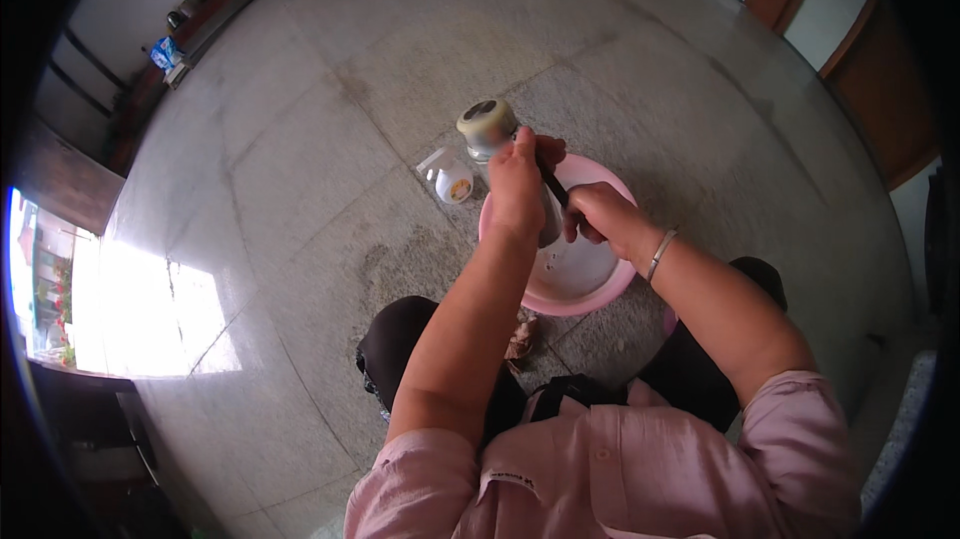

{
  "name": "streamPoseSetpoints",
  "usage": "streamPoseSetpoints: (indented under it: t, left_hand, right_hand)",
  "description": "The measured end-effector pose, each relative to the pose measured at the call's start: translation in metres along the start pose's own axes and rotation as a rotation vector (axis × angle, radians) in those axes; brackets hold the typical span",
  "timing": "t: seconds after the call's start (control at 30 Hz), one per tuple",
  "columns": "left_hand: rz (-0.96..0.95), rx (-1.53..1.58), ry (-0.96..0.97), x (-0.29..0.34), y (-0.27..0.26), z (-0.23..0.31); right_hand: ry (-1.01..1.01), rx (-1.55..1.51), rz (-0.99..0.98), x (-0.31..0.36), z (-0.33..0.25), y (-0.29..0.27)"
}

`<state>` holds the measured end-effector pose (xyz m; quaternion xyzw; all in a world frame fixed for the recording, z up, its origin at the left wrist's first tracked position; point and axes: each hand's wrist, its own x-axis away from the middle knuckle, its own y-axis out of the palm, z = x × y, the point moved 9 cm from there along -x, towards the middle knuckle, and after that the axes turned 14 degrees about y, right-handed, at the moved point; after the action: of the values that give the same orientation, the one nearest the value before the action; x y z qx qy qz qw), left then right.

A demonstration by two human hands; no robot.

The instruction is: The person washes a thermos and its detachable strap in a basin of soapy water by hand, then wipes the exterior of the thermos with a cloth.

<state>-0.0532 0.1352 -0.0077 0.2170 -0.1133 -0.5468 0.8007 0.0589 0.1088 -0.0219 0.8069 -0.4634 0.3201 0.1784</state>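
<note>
A pink basin (622,284) with cloudy whitish liquid stands on the floor in front of me. Over its left side, my left hand (517,179) is closed around a clear cylindrical vessel (549,227), mostly covered by the hand. My right hand (600,215) grips the lower end of a black handle (552,182) that slants up beside the left hand; whether it joins the vessel I cannot tell. Just past my left hand is a jar with a cream lid (487,122), its lower part hidden. Left of the basin stands a white pump bottle (455,182).
Grey stone tiles (300,149) spread around the basin, with bright window glare at the left. A brown crumpled thing (522,337) lies between my knees and the basin. Far left, a blue-and-white packet (163,54) sits by a low ledge. Brown doors (880,89) stand at right.
</note>
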Motion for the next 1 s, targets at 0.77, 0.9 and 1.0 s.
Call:
streamPoseSetpoints:
  t: [0.77,0.9,1.0]
  left_hand:
    - [-0.121,-0.113,-0.110,0.010,0.005,-0.016]
    - [-0.034,0.005,-0.105,0.013,0.005,-0.020]
    - [-0.009,0.012,-0.108,0.014,0.006,-0.019]
  right_hand:
    - [-0.198,-0.269,-0.013,-0.021,-0.035,0.006]
    - [-0.239,-0.336,-0.009,-0.030,-0.027,0.003]
    - [-0.244,-0.412,-0.015,-0.038,-0.019,0.003]
